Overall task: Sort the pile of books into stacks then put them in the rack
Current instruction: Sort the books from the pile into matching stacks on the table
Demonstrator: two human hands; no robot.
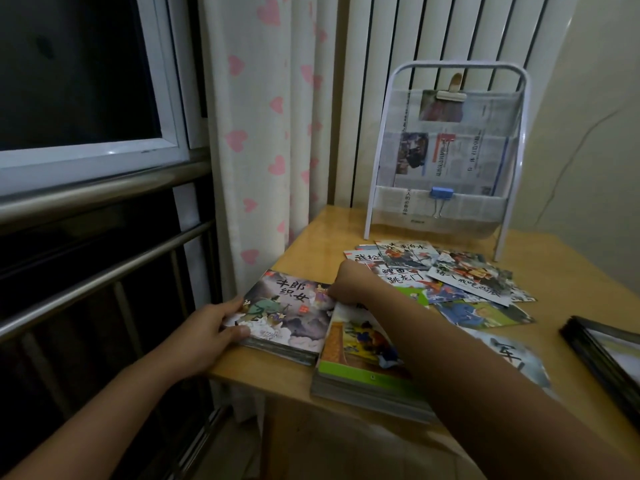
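Far left, a dark window (76, 74) with metal rails (104, 233) under it, then a heart-print curtain (266, 133). My left hand (211, 332) grips the left edge of the left stack (287, 317), thumb on the grey top cover, fingers curled round the side. That stack sits at the near-left corner of the wooden table (311, 237). My right hand (349, 282) reaches across and pinches the same stack's right edge; fingertips are hidden, so I can't tell how tightly. Touching that stack on its right is a second stack (360, 372), green-edged cover on top, partly under my right forearm. Behind and to the right, the unsorted books (450, 275) lie fanned out and overlapping, flat on the table. One more loose book (512, 358) sits near my right arm. At the back stands the white rack (446, 150), newspaper-lined pockets, a wooden clip and a blue binder clip (441, 194) on it. Near-right edge, a black frame (609, 355).
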